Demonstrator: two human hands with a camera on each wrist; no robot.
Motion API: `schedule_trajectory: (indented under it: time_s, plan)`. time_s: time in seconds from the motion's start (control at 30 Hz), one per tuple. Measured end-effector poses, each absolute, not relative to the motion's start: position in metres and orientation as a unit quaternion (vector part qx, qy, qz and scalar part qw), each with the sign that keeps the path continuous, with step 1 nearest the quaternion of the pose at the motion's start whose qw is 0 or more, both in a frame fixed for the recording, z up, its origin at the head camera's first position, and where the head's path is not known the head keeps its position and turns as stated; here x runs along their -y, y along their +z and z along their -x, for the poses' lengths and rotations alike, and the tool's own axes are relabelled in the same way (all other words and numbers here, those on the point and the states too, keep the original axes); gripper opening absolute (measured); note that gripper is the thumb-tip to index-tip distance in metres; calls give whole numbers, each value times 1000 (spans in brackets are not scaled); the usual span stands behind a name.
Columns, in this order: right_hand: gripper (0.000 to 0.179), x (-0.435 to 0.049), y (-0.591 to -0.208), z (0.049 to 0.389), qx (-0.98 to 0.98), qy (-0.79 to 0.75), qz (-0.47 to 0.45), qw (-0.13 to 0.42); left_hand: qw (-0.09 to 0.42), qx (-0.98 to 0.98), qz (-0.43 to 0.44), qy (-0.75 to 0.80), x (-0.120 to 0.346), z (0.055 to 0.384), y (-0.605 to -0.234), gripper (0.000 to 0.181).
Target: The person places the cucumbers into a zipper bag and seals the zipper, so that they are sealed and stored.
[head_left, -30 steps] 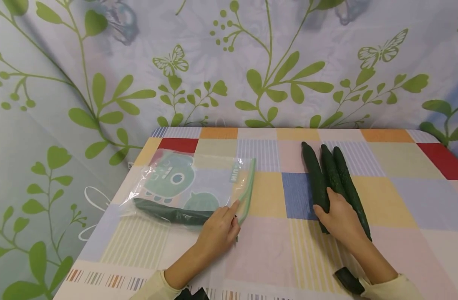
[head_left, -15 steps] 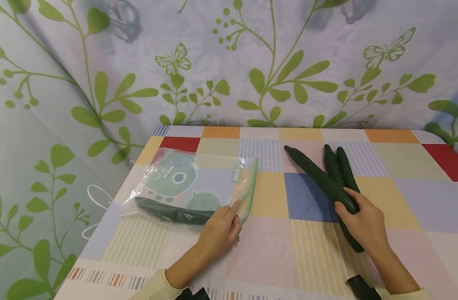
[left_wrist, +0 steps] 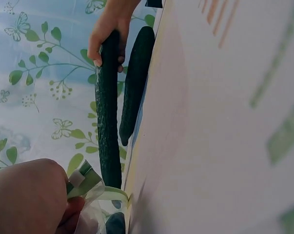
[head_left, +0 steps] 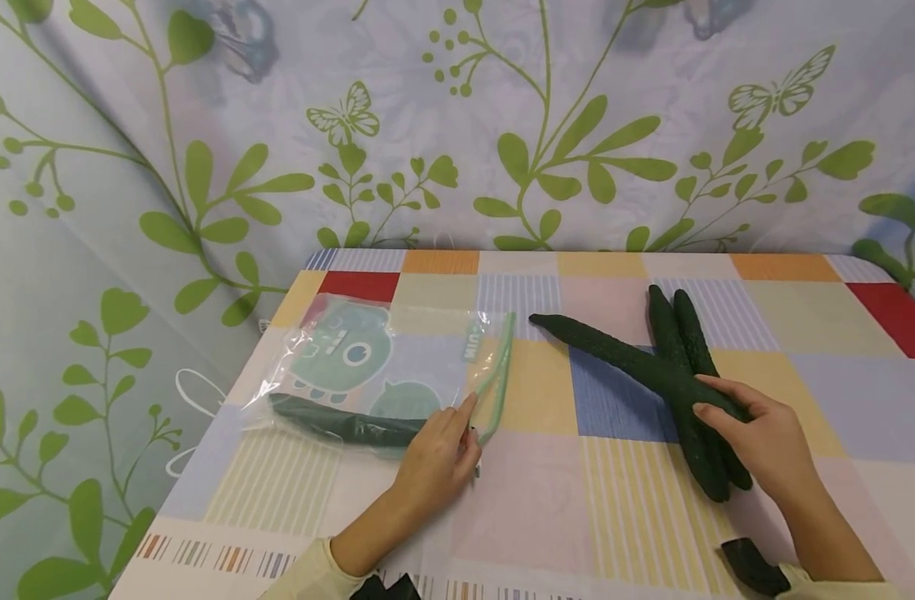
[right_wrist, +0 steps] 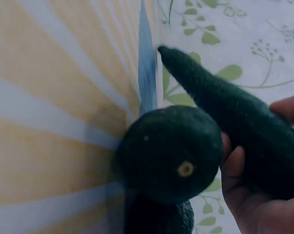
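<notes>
My right hand (head_left: 765, 433) grips a dark green cucumber (head_left: 607, 348) near its thick end, its thin tip pointing left toward the bag. In the right wrist view this cucumber (right_wrist: 234, 105) is raised off the cloth, above two others. Those two cucumbers (head_left: 669, 325) lie side by side on the table, crossed by the held one in the head view. My left hand (head_left: 438, 454) pinches the open edge of a clear zip bag (head_left: 442, 342) with a green slide closure. Inside the bag lies another cucumber (head_left: 337, 421) along its near side.
A patchwork-patterned cloth (head_left: 525, 500) covers the table. Behind it hangs a leaf-print curtain (head_left: 420, 125). White cord loops (head_left: 191, 387) hang by the table's left edge.
My right hand has picked up the leftmost of three cucumbers, moved right and swung its tip leftward toward the bag. The left hand stays at the bag's edge.
</notes>
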State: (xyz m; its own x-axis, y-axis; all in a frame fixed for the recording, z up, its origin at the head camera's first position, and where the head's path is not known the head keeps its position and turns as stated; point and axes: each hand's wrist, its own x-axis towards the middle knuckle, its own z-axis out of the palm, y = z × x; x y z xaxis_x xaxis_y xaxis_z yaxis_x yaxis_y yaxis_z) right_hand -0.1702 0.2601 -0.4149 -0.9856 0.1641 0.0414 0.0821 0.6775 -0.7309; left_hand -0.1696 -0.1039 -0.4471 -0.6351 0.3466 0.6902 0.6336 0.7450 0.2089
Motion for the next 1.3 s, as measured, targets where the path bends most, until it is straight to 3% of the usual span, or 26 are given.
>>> schedule_trajectory:
  time_s: [0.37,0.87,1.13,1.3]
  plan:
    - [35,-272,-411,165,864,497,-20,73,331,871,282,-227,105,170,-446,44]
    - [39,-289,-413,161,745,656,-117,30,326,873,285,-225,105,169,-445,44]
    - [46,-291,-409,155,719,672,-171,37,322,875,284,-223,104,169,-444,44]
    - [40,-280,-411,157,738,652,-174,17,322,875,282,-226,105,168,-444,44]
